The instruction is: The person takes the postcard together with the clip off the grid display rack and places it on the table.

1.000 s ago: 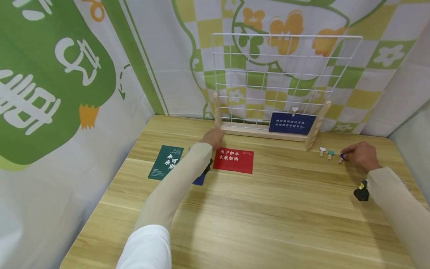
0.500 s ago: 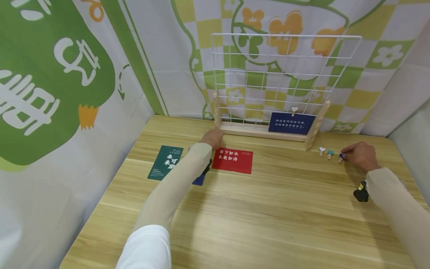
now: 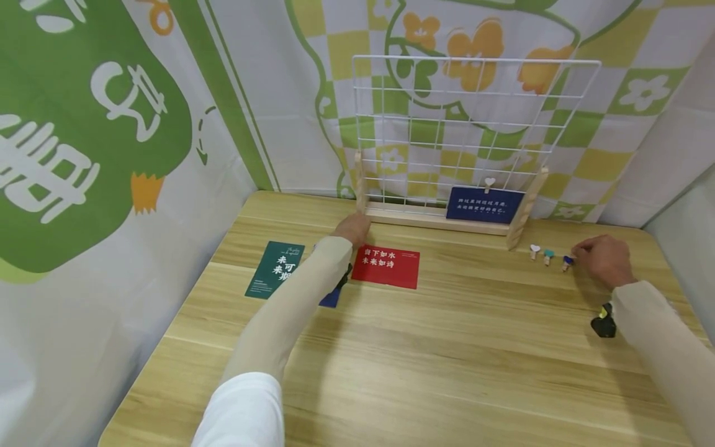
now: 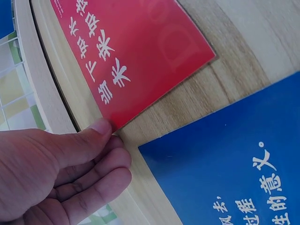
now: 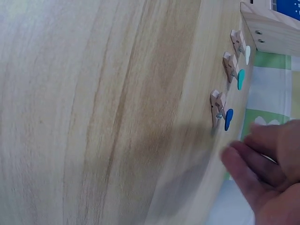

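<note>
My left hand [image 3: 353,230] pinches the corner of a red postcard [image 4: 140,51] between thumb and fingers; the card has white characters. A blue postcard [image 4: 225,164] lies beside it, mostly hidden by my left arm in the head view. My right hand [image 3: 605,259] is just right of a small wooden clothespin with a blue heart [image 5: 218,111]. Its fingers are bent loosely, apart from the clothespin, and hold nothing. Farther left, in a row with it, lie a clothespin with a teal heart [image 5: 232,69] and one with a white heart [image 5: 239,46].
A white wire grid [image 3: 463,149] stands in a wooden base [image 3: 436,218] at the table's back. A white-heart clothespin [image 3: 490,184] fastens a dark blue card [image 3: 485,205] to it. A green card [image 3: 275,269] lies left of my left arm. Printed cloth hangs behind.
My right hand has let go of the blue-heart clothespin and drawn slightly right, leaving it in the row. The left hand has barely moved; the red card has shifted very slightly left.
</note>
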A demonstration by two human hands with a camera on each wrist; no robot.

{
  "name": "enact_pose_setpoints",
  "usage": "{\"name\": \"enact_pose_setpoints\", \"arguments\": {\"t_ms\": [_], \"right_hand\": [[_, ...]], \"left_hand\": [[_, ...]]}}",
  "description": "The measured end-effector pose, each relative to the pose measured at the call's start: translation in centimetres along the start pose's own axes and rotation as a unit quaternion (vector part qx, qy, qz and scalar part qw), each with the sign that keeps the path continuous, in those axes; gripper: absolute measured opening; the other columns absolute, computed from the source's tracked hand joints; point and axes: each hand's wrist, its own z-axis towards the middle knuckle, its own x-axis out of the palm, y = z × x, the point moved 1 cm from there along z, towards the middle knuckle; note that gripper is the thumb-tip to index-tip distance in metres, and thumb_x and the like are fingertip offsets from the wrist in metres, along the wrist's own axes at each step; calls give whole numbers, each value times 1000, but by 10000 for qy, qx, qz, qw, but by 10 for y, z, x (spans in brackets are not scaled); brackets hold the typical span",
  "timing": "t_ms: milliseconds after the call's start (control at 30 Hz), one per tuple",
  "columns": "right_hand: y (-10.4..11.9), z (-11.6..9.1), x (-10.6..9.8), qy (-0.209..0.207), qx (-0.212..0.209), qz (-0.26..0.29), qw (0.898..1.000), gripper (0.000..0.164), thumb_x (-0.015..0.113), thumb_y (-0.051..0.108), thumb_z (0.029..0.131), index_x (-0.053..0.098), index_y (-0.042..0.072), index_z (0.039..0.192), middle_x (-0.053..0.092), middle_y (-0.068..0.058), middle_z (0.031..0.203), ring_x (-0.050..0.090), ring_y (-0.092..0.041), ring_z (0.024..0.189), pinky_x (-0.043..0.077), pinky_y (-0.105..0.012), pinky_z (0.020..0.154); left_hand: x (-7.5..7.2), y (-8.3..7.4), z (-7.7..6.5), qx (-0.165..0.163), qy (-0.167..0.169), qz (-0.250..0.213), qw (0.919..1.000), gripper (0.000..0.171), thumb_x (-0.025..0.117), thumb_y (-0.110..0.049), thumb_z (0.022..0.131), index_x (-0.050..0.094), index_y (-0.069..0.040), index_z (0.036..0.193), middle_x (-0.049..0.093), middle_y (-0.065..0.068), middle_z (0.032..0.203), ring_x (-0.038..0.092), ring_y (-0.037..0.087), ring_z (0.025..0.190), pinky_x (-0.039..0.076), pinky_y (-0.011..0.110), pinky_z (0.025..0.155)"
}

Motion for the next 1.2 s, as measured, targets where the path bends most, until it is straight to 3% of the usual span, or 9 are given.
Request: {"name": "enact_pose_setpoints", "arguments": {"t_ms": [200,367,733,967,1200], "right_hand": [[15,0,-9,-1207,-39,46,9927,27,55,13,96,69,-11,96,69,-30,84,62,-51,74,44,-60,65],[35,6,-17,-1770,-397,193,9832,25,58,11,95,68,-11,96,67,-30,78,61,-45,65,42,-58,64],[66,13,-28,-1720,-595,276,9829,28,55,12,97,65,-12,108,69,-32,93,65,-48,75,47,-59,70],[83,15,-34,-1743,-724,464,9809,27,59,10,96,64,-13,110,67,-34,96,66,-47,77,50,-60,69],[100,20,-38,-1499,-690,470,9852,29,59,12,96,63,-12,112,66,-35,101,65,-49,84,49,-62,75]], "left_hand": [[-4,-1,-2,18,43,122,9999,16,59,-7,96,63,0,110,68,16,112,66,30,105,55,39,94],[-8,-2,-3,1,74,129,9999,18,54,-4,98,62,0,113,67,16,114,66,30,106,55,39,94],[-17,-13,-1,381,-242,280,9986,21,66,-2,88,64,1,109,68,14,112,65,26,105,54,35,96],[-21,-23,3,565,-415,818,9942,24,76,-20,87,68,-3,102,71,10,106,64,24,105,48,34,102],[-27,-35,1,432,-390,530,9969,28,73,-30,90,68,-6,102,71,6,105,66,20,102,52,32,96]]}}
